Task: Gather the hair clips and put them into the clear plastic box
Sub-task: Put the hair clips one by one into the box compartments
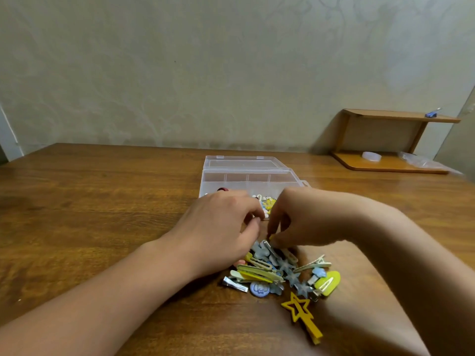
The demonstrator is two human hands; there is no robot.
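A pile of hair clips, yellow, blue, cream and silver, lies on the wooden table in front of me. A yellow star-shaped clip sits at its near edge. The clear plastic box stands open just beyond the pile, lid flipped back, with a few small pieces inside. My left hand rests over the pile's left side with fingers curled; what it holds is hidden. My right hand reaches down and pinches a clip at the pile's far end.
A small wooden shelf stands at the back right against the wall, with a roll of tape, a plastic bag and a blue clip on top. The table's left edge runs near a white door frame.
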